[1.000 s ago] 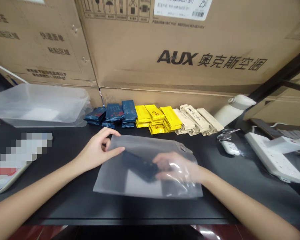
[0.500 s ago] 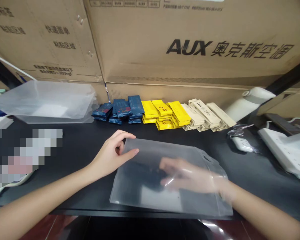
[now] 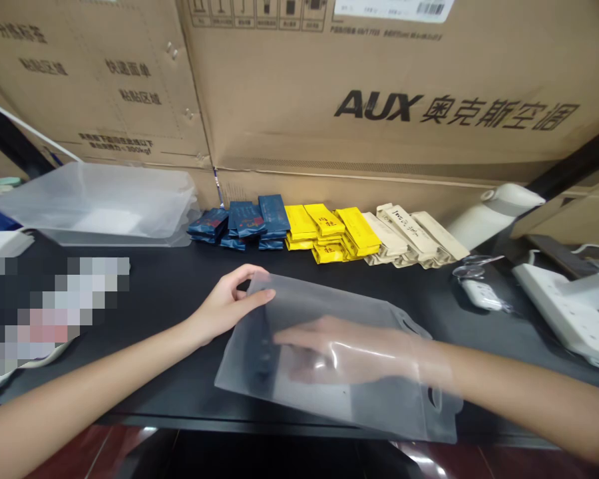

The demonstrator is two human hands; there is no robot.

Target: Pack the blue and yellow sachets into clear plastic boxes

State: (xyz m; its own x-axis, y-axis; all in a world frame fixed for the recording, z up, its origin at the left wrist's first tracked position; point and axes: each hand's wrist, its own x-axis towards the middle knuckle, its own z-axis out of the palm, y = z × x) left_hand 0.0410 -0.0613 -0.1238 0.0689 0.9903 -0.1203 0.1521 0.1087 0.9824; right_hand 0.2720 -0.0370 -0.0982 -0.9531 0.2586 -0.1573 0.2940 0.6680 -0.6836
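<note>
A translucent plastic bag [image 3: 299, 303] with cut-out handles lies over the front of the black table, its handle end to the right. My left hand [image 3: 234, 296] pinches the bag's far left corner between thumb and fingers. Inside the bag is my right hand [image 3: 329, 349], wrist through the handle end and fingers stretched to the left. Through the cloudy plastic its fingers look apart, and I make out nothing in them. A pale rectangular patch [image 3: 312, 392] shows through the bag below that hand; I cannot tell whether it is inside or underneath.
Along the back lie blue packets [image 3: 273, 216], yellow packets [image 3: 357, 229] and beige packets [image 3: 409, 229]. More plastic bags [image 3: 167, 199] are stacked at back left. A white bottle [image 3: 494, 213] leans at right, near a power strip [image 3: 564, 313]. Cardboard boxes [image 3: 379, 60] stand behind.
My right hand has pushed further left inside the bag. The bag bulges more and its handle end has opened up. My left hand has closed on the corner.
</note>
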